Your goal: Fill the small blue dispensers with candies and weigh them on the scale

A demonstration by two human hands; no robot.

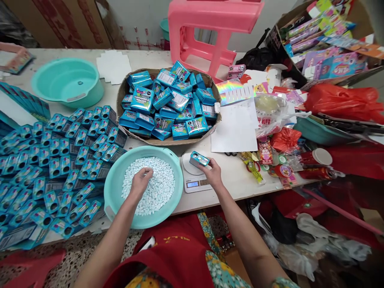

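My left hand point(140, 182) is down in the white pellets point(159, 192), fingers curled together into the heap. I cannot tell whether any are pinched between them. The pellets cover the bottom of a pale green basin point(112, 192) that sits at the near edge of the table point(232, 180), straight in front of me.

My right hand point(213, 174) is clenched on a small teal box point(199, 159), thumb and fingers closed on its near end. The box lies on the plate of a white scale point(194, 184) just right of the basin. The scale's display is lit, but it is too small for me to read.

Left of the basin, open teal boxes point(60, 168) lie packed in slanting rows, their round openings facing up, and they reach the left edge of my view. Behind the basin and the scale stands a shallow brown basket point(121, 96) heaped with closed teal boxes of the same kind. A white sheet of paper point(235, 128) lies just right of the basket.

Farther back on the left is a second green basin point(69, 82), and behind the basket a pink stool point(210, 28) stands on the table. Right of the scale, small wrapped sweets and tins point(282, 166) are scattered about. Beyond them are a red plastic bag point(342, 100) and a carton of colourful packets point(324, 44)
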